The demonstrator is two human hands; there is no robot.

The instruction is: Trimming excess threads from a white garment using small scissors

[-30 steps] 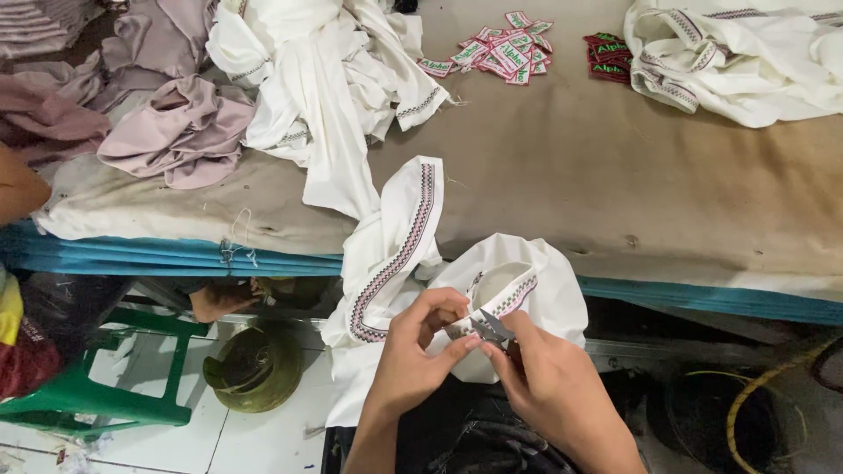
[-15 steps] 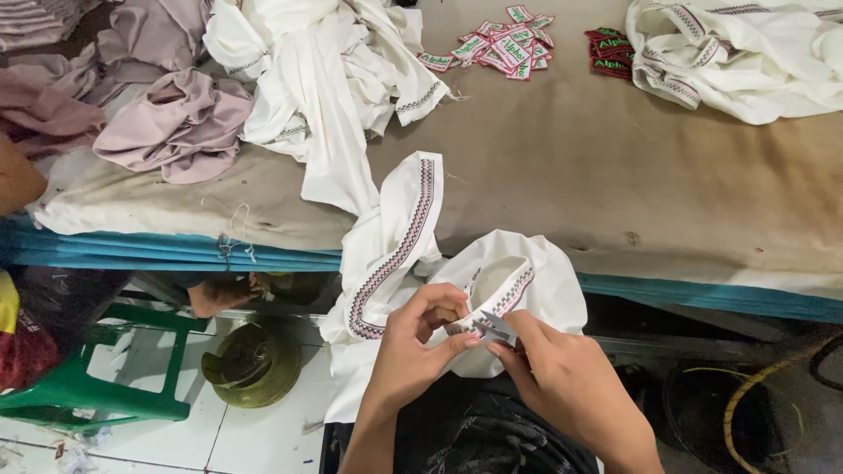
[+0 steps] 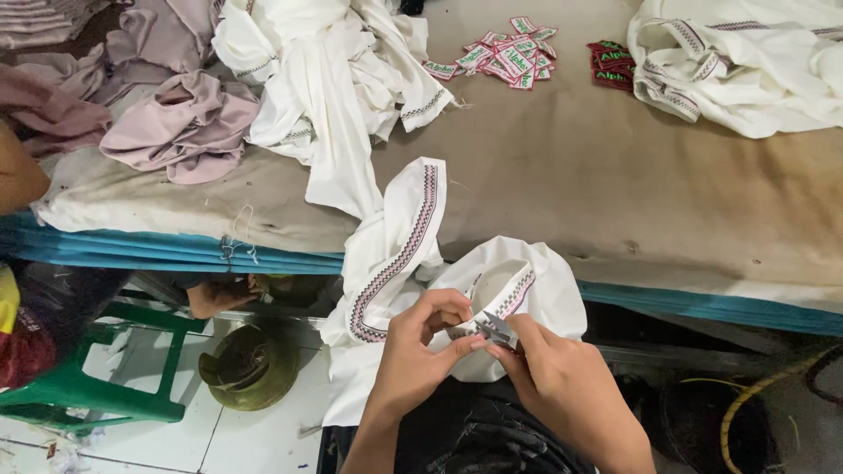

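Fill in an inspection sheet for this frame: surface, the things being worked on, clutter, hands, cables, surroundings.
Surface: table covered in stained beige cloth, blue edge along the front.
Work things: white garment with patterned trim hangs off the table edge; small metal snips at its collar.
Clutter: heap of white garments, mauve garments, another white pile, loose woven labels and a darker label stack.
Hands: left hand pinches the collar fabric; right hand holds the snips.
Cables: yellow hose or cable on the floor, lower right.
Surroundings: green plastic stool, olive round container, white floor tiles, someone's bare foot under the table.
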